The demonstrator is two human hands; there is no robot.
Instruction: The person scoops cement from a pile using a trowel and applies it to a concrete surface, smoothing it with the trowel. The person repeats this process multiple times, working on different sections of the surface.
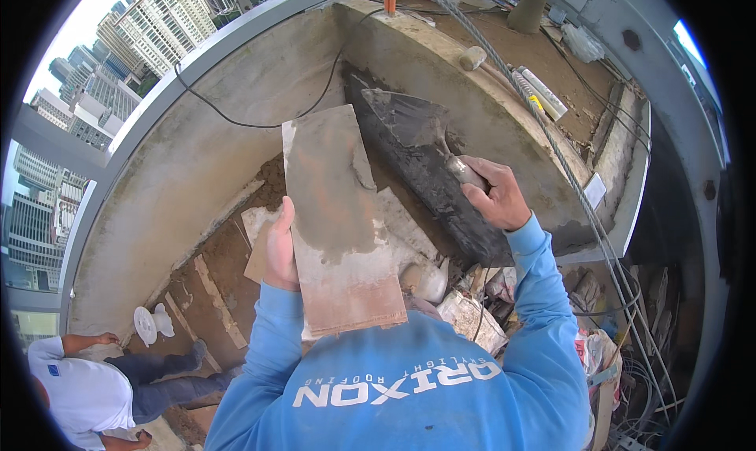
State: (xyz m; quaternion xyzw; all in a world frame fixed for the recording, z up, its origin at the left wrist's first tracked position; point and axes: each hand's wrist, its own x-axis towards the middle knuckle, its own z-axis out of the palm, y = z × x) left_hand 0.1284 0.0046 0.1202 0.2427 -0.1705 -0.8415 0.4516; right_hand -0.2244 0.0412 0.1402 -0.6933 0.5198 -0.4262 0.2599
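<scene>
Trowel [405, 118] clasped in R grip [498, 195], board [335, 215] clasped in L grip [282, 244]; wall [453, 203] behind dark-smeared, bldgs [161, 22] beyond.

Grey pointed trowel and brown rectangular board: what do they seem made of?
Grey pointed trowel: probably dull metal, given its thin flat blade; partly smeared. Brown rectangular board: possibly plywood, rough, matte, given its ragged lower edge; grey paste covers the upper part.

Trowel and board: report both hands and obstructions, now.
Left hand gripping grey-smeared board by its left edge. Right hand holding trowel before dark wall patch, contact unclear. Twisted cable slants past, right of right hand.
</scene>
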